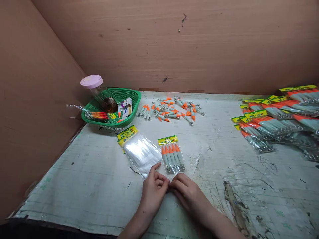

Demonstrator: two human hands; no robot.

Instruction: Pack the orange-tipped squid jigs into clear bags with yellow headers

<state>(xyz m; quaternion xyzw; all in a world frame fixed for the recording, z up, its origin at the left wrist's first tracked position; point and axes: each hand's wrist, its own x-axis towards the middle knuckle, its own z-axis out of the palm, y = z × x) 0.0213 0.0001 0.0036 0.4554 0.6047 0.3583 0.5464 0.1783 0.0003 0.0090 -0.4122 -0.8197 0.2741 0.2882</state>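
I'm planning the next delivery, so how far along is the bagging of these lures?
Done: a big heap of finished packs lies at the right. In hand: the left hand and right hand pinch the bottom edge of one filled pack. Left: a scatter of loose lures at the back and a stack of empty bags, so a fair share seems to remain.

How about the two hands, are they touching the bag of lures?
Touching. The head view shows the left hand and the right hand pinching the bottom edge of the bag, with no gap.
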